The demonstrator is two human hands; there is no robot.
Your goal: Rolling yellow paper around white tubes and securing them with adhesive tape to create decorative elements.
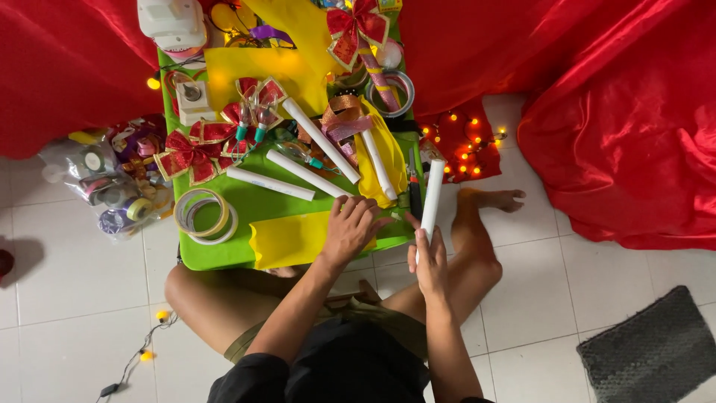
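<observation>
Right hand (430, 261) holding a smooth white paper tube (432, 195) upright, left hand (349, 230) flat with fingers spread on a soft yellow felt sheet (287, 240), low green plastic table (224, 254)

Head cam, steep down, near table (224, 257)

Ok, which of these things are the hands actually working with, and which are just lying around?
In hand:
right hand holding a white tube
left hand pressing the yellow sheet

Lying about:
three more white tubes
red bows
tape rolls
bag of ribbon spools
string lights
grey mat
</observation>
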